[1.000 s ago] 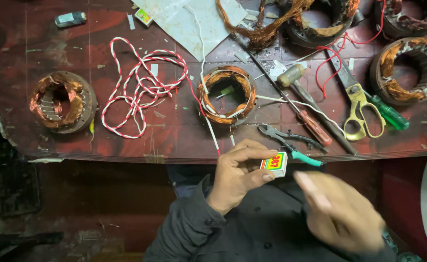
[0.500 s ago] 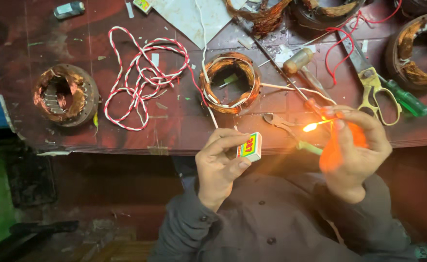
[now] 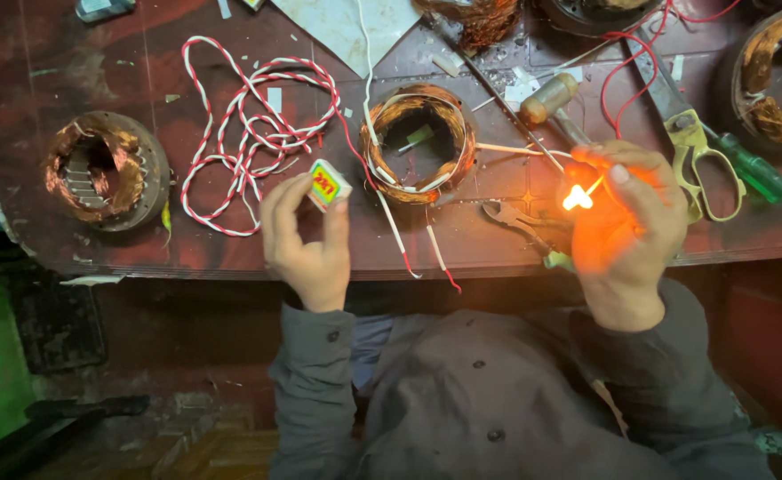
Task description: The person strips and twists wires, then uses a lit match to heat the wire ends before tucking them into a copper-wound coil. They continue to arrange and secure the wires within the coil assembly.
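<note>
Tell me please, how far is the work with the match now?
Done: the match is lit, its flame glowing in the right hand. In hand: the left hand holds the matchbox above the table. Left: the flame touches nothing yet; the copper coil and its loose wire ends lie apart from it.

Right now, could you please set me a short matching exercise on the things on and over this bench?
Things:
1. matchbox
2. lit match
3. scissors
4. red and white twisted wire

Places or states:
A. lying in loose loops on the bench
B. pinched in the left hand
C. burning in the right hand
D. lying on the bench, yellow handles

Pairs: 1-B, 2-C, 3-D, 4-A
</note>
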A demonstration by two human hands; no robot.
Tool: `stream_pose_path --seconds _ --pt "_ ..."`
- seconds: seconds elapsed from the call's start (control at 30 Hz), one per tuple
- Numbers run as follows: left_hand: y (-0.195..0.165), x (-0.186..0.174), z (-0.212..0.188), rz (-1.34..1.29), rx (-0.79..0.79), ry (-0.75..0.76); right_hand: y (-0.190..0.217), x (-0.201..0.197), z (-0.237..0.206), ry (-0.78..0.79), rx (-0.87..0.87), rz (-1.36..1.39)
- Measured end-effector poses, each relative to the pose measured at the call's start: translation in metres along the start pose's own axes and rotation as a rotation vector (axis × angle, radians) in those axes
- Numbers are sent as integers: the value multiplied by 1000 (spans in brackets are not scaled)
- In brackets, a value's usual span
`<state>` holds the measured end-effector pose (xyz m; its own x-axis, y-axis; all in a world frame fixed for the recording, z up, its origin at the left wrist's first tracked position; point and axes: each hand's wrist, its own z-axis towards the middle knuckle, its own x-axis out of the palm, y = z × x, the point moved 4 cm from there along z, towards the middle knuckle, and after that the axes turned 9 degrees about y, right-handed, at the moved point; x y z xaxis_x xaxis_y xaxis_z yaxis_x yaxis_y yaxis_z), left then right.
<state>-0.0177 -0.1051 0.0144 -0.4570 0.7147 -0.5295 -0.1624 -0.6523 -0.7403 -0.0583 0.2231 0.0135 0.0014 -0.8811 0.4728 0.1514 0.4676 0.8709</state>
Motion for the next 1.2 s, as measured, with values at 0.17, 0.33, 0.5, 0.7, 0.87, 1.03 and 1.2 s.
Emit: stream_pose_path --seconds 0.17,0.33,0.5,0.7,0.87,1.03,1.2 --pt "-4 7 11 48 -22 -28 -6 11 8 10 25 6" --pt "-4 12 14 200 -63 -24 -11 15 11 39 36 -20" --pt "-2 14 15 326 -61 19 -16 19 9 79 39 -6" --pt "0 17 16 357 -57 41 -20 18 11 105 24 4" --pt "2 19 15 402 -46 50 -24 18 11 124 20 28" --pt "2 19 16 396 -41 60 -26 19 12 127 45 56" --pt "1 19 16 398 -54 69 -28 17 11 111 75 67"
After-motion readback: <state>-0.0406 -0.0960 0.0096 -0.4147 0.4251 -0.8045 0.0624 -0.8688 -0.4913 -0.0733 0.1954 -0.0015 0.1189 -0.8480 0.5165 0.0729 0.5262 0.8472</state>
